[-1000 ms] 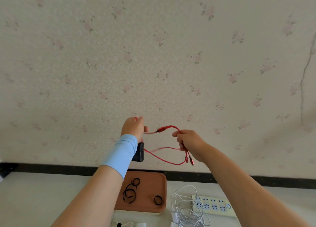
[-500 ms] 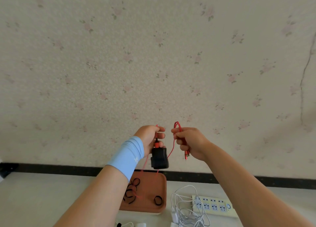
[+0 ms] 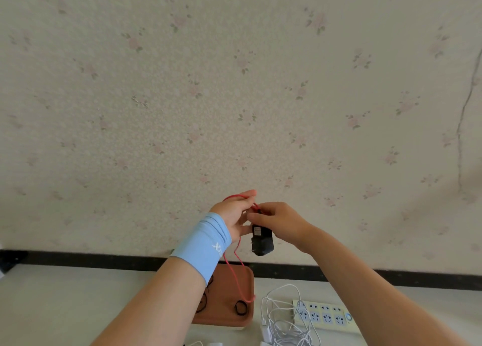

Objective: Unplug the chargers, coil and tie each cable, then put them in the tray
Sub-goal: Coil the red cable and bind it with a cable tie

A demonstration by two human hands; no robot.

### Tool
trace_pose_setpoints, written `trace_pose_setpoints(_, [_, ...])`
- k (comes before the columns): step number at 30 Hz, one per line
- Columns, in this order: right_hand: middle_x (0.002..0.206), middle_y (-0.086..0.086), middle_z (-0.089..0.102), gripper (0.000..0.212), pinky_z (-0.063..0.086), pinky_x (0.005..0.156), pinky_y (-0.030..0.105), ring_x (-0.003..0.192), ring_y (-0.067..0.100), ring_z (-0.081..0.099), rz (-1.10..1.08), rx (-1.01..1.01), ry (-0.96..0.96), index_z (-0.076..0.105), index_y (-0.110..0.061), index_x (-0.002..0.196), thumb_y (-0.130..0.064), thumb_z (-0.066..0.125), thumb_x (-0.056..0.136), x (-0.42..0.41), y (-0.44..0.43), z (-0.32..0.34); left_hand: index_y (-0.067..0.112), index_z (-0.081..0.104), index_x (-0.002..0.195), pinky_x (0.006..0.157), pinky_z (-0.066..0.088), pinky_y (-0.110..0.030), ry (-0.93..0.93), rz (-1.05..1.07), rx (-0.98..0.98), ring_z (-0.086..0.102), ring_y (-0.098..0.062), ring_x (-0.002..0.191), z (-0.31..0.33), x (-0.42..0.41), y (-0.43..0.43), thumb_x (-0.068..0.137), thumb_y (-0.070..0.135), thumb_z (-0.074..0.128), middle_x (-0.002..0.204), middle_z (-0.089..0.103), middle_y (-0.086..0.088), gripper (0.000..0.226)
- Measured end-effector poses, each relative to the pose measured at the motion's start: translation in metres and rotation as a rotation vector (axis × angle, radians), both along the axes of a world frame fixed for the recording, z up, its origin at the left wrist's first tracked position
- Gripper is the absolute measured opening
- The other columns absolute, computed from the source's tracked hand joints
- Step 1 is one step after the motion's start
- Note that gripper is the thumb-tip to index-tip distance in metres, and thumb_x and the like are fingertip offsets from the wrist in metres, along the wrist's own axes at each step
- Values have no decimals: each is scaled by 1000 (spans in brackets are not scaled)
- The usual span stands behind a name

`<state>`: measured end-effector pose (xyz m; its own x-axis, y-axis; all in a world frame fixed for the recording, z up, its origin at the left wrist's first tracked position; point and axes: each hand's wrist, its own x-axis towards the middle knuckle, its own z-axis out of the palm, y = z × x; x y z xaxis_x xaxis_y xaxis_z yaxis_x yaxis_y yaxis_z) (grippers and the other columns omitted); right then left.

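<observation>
Both hands are raised in front of the wall. My left hand (image 3: 236,214), with a light blue wristband, has the red cable (image 3: 236,275) looped over its fingers. My right hand (image 3: 279,222) pinches the cable where it enters the black charger (image 3: 262,241), which hangs below the two hands. A long red loop dangles down over the brown tray (image 3: 242,285) on the table. Black tie bands (image 3: 240,308) lie in the tray.
A tangle of white cables (image 3: 284,317) with white chargers lies right of the tray, beside a pale power strip (image 3: 326,315). The table meets the floral wall at a black strip (image 3: 104,259).
The hands have come together. The charger passed from my left hand to my right. The cable now loops over my left fingers and hangs lower, over the tray.
</observation>
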<state>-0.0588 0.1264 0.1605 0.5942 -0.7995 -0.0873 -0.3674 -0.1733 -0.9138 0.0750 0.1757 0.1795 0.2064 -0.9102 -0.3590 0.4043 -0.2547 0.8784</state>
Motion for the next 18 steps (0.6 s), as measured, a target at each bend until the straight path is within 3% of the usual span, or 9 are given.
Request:
trace_pose_setpoints(2, [83,1,72,18,47,71,22,74,10,62,-44,-33,-25,77,-15,95,-28,64,96,2,0,-3,20,71,104,69,57,-38,-69,2,-9,61,-19,84,1,-4,0,97,16,59,86,63,-6,14])
trace_pose_setpoints(4, [84,3,75,22,47,67,19,73,8,63,-97,-2,-43,76,-17,92,-23,56,100,2,-2,-2,14,72,104,68,61,-40,-214,7,-6,65,-21,83,3,-4,1,95,18,62,91,67,-7,14])
trace_pose_setpoints(6, [78,-1,73,25,43,64,19,69,7,60,-111,29,-21,72,-19,93,-18,49,103,0,-4,1,16,71,107,70,62,-40,-554,-24,16,69,-22,80,3,1,0,92,21,61,90,69,-2,18])
trace_pose_setpoints(9, [71,0,70,27,53,81,32,78,19,62,-73,97,21,66,-20,96,-4,45,98,-3,-9,-2,29,68,116,69,61,-35,-1198,-23,57,70,-16,66,7,9,5,94,30,50,85,73,5,28])
trace_pose_setpoints(11, [68,4,69,31,57,87,40,80,25,67,-50,168,42,63,-17,100,5,43,92,-4,-10,-5,26,71,87,66,59,-33,-1396,52,28,63,-14,55,13,10,10,94,30,47,76,74,5,26])
trace_pose_setpoints(13, [65,7,67,35,56,83,38,77,27,69,0,217,42,62,-14,103,10,40,89,-5,-8,-6,19,67,75,62,54,-32,-1417,168,-76,62,-18,60,18,13,12,92,30,49,69,69,2,27])
trace_pose_setpoints(15, [64,6,66,36,52,82,36,78,26,70,62,213,53,61,-13,105,11,38,88,-5,-7,-5,21,63,79,60,49,-28,-1349,245,-241,60,-14,67,21,15,13,92,28,53,72,64,6,18])
trace_pose_setpoints(17, [69,6,69,35,51,83,35,81,25,70,141,179,79,62,-12,106,9,38,90,-6,-6,-4,27,64,99,74,45,-18,-1259,160,-377,58,-4,84,18,19,13,92,22,57,96,63,15,11])
trace_pose_setpoints(18, [72,8,70,35,52,82,35,81,24,69,175,172,85,62,-12,106,8,39,90,-6,-5,-3,28,60,116,88,42,-17,-1237,37,-377,53,1,101,14,21,12,92,21,57,114,57,19,25])
